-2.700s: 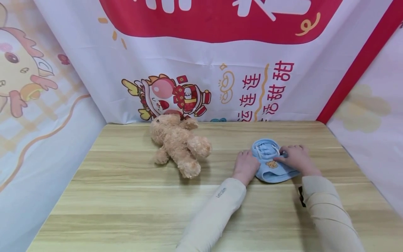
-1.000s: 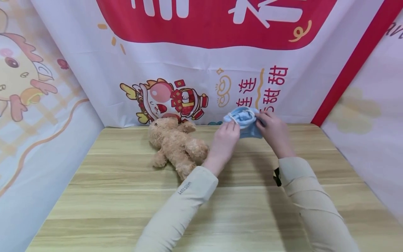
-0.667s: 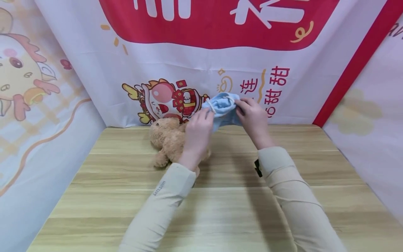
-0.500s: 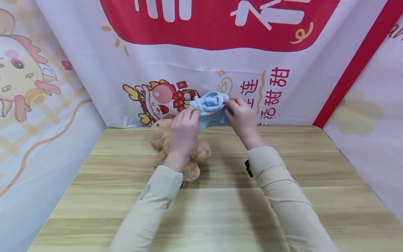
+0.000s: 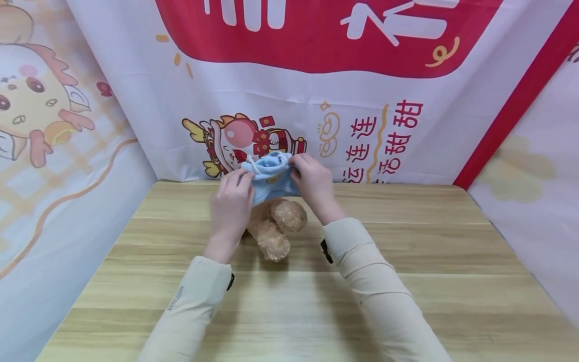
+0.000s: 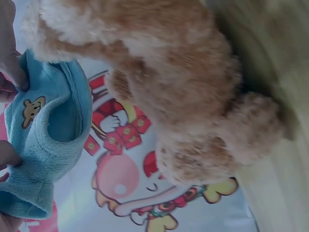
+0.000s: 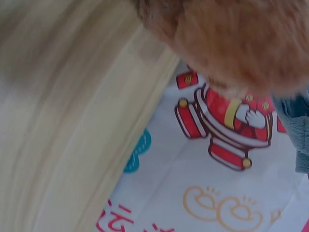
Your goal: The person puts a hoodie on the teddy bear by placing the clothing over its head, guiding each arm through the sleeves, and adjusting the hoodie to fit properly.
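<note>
A small light-blue fleece doll garment [image 5: 267, 183], with a white drawstring at its gathered opening and a bear-face patch, is held up above the plush bear. My left hand [image 5: 231, 203] pinches its left edge and my right hand [image 5: 312, 183] pinches the right edge. The tan plush bear [image 5: 273, 229] lies on its back on the table. Garment and left hand cover its head and most of its body in the head view, leaving the legs showing. In the left wrist view, the garment's wide lower opening [image 6: 67, 116] gapes towards the bear.
The wood-grain table [image 5: 384, 291] reaches back to a white and red printed cloth [image 5: 362, 90] hung as a wall. Printed cloths also stand at the left [image 5: 104, 146] and right. Black bands show at both sleeve cuffs.
Both hands have lifted the garment off the right part of the table and carried it left over the bear. In the last half second they have moved further left and lower.
</note>
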Motion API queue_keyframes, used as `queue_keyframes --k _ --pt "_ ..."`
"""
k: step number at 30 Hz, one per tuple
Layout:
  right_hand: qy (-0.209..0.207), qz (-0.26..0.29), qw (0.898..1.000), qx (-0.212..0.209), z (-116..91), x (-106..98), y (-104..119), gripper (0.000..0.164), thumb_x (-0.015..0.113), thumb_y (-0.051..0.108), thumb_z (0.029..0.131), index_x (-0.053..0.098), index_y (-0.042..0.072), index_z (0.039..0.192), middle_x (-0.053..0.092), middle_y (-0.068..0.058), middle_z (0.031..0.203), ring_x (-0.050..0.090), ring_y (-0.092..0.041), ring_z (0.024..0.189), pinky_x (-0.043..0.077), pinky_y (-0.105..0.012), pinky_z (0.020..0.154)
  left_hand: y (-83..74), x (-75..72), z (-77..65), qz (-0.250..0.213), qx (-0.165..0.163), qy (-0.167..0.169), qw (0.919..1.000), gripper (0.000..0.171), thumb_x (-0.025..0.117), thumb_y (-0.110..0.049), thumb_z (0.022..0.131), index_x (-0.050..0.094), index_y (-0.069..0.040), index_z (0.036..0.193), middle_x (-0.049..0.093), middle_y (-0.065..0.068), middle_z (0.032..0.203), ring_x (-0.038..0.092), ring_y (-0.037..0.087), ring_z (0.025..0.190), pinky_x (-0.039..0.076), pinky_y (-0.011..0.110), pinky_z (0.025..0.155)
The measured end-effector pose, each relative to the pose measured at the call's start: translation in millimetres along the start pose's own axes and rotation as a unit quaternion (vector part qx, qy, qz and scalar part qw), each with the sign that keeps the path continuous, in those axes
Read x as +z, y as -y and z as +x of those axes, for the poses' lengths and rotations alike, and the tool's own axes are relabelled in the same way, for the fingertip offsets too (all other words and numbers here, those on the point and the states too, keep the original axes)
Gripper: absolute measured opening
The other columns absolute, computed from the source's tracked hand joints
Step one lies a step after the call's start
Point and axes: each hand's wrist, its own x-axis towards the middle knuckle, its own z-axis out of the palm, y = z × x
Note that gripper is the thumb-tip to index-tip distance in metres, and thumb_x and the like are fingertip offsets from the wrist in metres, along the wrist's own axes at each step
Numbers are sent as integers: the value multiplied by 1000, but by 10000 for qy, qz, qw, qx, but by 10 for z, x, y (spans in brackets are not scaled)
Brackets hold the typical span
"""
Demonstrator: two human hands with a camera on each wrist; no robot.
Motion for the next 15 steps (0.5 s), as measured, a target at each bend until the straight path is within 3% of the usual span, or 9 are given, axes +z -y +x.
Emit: queue_keyframes --k 8,11,15 --pt "422 -138 9988 -215 -12 138 174 10 62 13 91 67 15 100 70 0 101 67 -17 91 57 -30 74 173 -17 -158 -280 -478 192 9983 17 64 -1 85 70 0 102 69 16 112 64 36 102 58 46 79" --pt "241 -285 9985 -401 5 197 213 9 62 15 92 69 16 99 71 2 102 65 -17 94 55 -28 80 245 -4 -200 -347 -589 170 9975 18 65 -1 85 69 0 102 68 16 112 63 36 102 58 47 74" --pt "-50 -600 9962 -636 5 273 221 10 62 20 92 71 18 96 73 5 102 60 -17 95 50 -28 80 326 50 -247 -398 -690 145 9967 18 64 -1 85 68 1 103 68 17 112 62 36 103 57 47 78"
